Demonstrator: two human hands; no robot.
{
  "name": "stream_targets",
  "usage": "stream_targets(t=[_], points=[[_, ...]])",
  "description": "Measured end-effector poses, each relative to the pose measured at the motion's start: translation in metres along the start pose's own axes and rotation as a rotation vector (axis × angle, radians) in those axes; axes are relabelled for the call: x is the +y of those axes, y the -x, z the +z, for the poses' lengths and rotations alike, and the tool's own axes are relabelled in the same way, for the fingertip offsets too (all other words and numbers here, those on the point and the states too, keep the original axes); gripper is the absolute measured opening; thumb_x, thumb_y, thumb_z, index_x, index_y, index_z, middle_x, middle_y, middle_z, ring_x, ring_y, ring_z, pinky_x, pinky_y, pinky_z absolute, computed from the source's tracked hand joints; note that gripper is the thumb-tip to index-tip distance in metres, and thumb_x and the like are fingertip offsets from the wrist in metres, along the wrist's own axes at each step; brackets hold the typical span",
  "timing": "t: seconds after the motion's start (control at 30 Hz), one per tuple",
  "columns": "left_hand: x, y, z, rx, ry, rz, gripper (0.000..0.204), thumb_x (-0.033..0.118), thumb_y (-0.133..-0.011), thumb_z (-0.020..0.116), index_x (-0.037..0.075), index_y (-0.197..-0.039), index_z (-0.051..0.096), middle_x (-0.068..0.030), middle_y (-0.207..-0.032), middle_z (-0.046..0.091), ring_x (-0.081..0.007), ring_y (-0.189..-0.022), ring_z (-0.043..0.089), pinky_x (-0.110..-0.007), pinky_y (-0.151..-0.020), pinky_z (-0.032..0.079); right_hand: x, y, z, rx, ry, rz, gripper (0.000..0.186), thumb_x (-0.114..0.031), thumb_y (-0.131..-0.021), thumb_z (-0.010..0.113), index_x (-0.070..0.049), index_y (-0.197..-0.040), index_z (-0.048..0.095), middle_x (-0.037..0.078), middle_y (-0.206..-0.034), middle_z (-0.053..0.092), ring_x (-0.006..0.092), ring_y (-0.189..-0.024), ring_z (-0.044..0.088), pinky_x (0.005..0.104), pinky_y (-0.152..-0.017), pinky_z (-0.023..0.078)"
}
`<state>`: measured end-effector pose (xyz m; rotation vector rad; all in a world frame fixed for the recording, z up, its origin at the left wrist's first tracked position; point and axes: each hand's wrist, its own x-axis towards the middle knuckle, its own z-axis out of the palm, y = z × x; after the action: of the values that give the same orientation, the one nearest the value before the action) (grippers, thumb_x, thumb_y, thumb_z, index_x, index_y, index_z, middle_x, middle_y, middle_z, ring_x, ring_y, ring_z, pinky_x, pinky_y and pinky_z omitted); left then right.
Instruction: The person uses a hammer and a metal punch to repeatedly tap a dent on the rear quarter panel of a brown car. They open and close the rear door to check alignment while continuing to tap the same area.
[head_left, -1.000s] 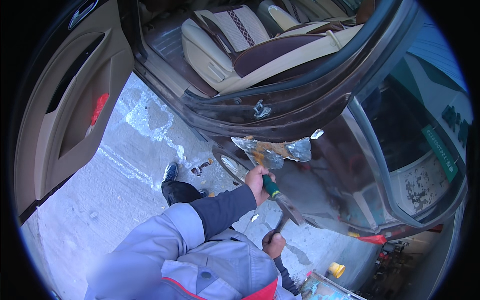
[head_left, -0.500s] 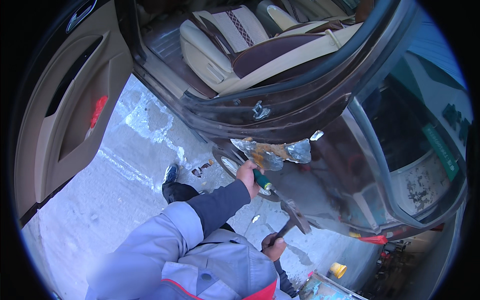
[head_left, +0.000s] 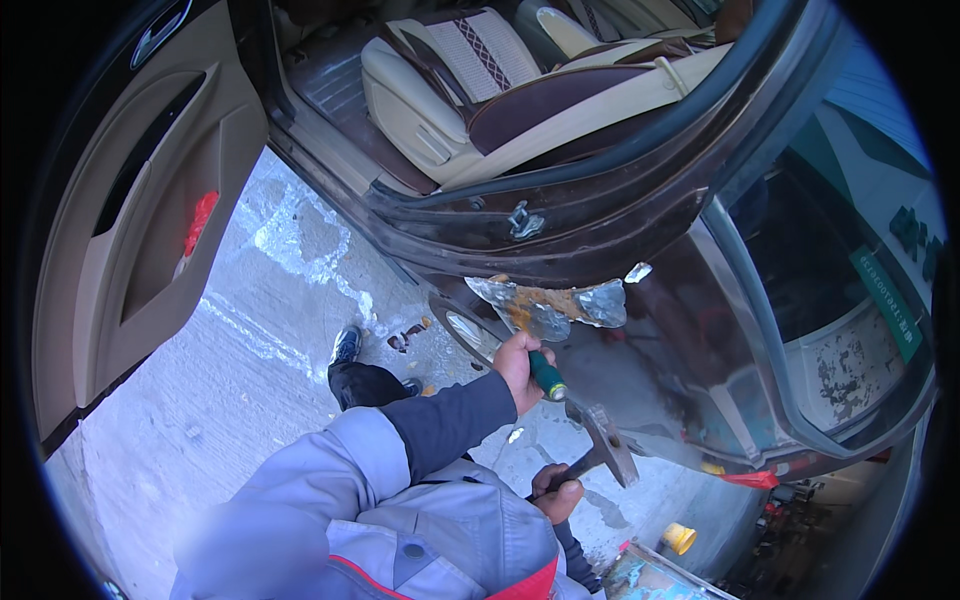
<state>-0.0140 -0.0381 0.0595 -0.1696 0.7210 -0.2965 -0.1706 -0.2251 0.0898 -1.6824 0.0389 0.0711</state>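
Observation:
My left hand (head_left: 518,372) is closed on a green-handled tool (head_left: 547,373) beside the car's dark brown rear side panel (head_left: 660,350). Just above that hand, a jagged patch (head_left: 590,305) of silvery and rusty material stands out on the panel; whether the tool touches it is hidden. Lower right, my right hand (head_left: 558,492) grips a hammer (head_left: 610,450) by its dark handle, with the head below and right of the green tool, apart from the patch.
An open door (head_left: 150,260) is at the left, with car seats (head_left: 500,130) inside the opening above. My shoe (head_left: 345,345) rests on the concrete floor (head_left: 200,420) near the wheel (head_left: 465,330). A small yellow container (head_left: 678,538) and a worn metal container (head_left: 645,575) are at the lower right.
The hammer has swung down and to the right, away from the green tool. My left hand shifted slightly left, then back right, still holding its tool.

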Motion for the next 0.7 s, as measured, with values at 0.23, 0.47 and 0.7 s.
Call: stream_targets(t=[0.23, 0.47, 0.7], points=[[-0.005, -0.007, 0.000, 0.020, -0.001, 0.035, 0.013, 0.020, -0.086, 0.053, 0.009, -0.090, 0.047, -0.0081, -0.072, 0.049, -0.0231, -0.067, 0.049, -0.037, -0.065, 0.047, -0.003, -0.009, -0.007, -0.122, 0.207, -0.260, 0.048, -0.043, -0.097, 0.057, -0.004, -0.069, 0.051, 0.006, -0.057, 0.049, 0.0158, -0.049, 0.046, 0.0315, -0.044, 0.034], [0.012, -0.019, -0.019, 0.129, -0.102, 0.177, 0.013, 0.019, -0.088, 0.053, 0.008, -0.092, 0.046, -0.0078, -0.078, 0.052, -0.0217, -0.072, 0.052, -0.038, -0.069, 0.046, 0.010, 0.005, -0.010, -0.053, 0.428, 0.267, 0.068, -0.056, -0.105, 0.040, -0.003, -0.065, 0.052, 0.002, -0.053, 0.048, 0.0131, -0.050, 0.046, 0.0321, -0.049, 0.034], [-0.002, -0.016, -0.044, 0.094, -0.159, 0.149, 0.016, 0.019, -0.083, 0.059, 0.009, -0.091, 0.049, -0.0075, -0.080, 0.050, -0.0213, -0.074, 0.054, -0.037, -0.069, 0.047, 0.009, 0.001, -0.006, -0.060, 0.290, 0.323, 0.068, -0.054, -0.106, 0.040, -0.003, -0.063, 0.052, 0.002, -0.054, 0.048, 0.0122, -0.049, 0.044, 0.0314, -0.049, 0.032]])
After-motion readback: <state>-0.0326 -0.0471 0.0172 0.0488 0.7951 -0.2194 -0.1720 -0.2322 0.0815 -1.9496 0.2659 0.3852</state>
